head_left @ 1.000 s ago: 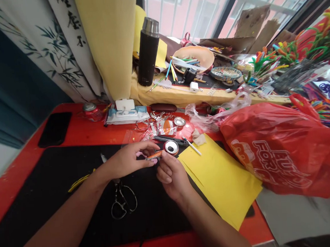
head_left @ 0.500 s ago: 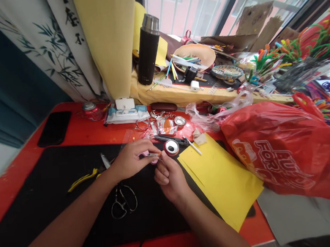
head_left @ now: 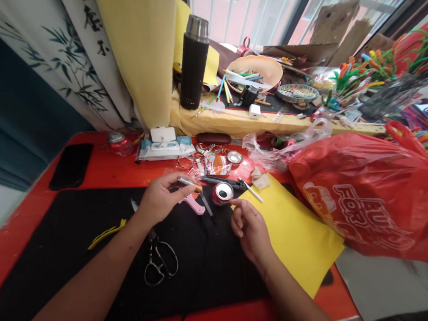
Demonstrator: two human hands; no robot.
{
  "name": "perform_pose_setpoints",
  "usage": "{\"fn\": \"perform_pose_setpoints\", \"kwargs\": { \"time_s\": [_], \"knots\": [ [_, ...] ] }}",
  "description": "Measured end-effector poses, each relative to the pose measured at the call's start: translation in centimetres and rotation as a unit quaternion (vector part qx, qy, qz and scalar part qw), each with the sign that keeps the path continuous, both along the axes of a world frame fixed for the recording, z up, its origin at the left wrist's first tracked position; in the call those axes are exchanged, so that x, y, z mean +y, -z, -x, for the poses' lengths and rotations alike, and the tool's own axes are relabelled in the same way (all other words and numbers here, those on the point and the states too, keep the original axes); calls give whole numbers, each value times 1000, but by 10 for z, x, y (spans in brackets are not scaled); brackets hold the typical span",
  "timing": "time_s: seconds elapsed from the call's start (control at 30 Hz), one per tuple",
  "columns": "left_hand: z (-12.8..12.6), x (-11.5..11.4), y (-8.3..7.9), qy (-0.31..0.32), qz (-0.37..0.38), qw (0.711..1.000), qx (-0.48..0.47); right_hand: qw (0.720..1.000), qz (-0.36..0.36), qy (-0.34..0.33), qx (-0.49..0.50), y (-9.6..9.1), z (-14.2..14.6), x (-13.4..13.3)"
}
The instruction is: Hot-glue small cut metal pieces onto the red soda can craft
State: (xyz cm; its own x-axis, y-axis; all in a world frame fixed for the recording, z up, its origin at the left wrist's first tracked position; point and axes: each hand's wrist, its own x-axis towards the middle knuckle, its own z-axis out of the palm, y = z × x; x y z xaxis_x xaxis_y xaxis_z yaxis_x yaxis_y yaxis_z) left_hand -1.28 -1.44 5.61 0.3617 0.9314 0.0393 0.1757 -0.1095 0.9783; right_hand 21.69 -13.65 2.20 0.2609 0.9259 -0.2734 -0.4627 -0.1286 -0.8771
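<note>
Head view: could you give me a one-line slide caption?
Left hand holding a slim orange-and-silver piece above a black rectangular mat; right hand beside a red, silver-topped metal can.

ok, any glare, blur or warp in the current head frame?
All head view: window bright and pale; glare on the red tabletop by the silver disc; black mat dark, little texture; pipe cleaners soft near the right edge; flask leaning, perhaps wide-angle warp; orange piece in the left hand too small to make out.
</note>
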Motion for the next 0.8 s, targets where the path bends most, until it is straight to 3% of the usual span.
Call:
{"fn": "perform_pose_setpoints", "kwargs": {
  "time_s": [0.2, 0.4, 0.57, 0.8],
  "knots": [
    [-7, -4, 3, -9, -19, 998, 60, 991, -15, 18, -132, 10, -27, 9],
    [-12, -6, 9, -20, -37, 996, 77, 955, -56, -16, -292, 18, -35, 16],
    [-15, -8, 14, -15, 9, 997, 69, 914, -70, -66, -393, 23, -30, 23],
    [-24, -11, 20, 41, 89, 995, 10, 882, -83, -86, -456, 34, -21, 39]
  ]
}}
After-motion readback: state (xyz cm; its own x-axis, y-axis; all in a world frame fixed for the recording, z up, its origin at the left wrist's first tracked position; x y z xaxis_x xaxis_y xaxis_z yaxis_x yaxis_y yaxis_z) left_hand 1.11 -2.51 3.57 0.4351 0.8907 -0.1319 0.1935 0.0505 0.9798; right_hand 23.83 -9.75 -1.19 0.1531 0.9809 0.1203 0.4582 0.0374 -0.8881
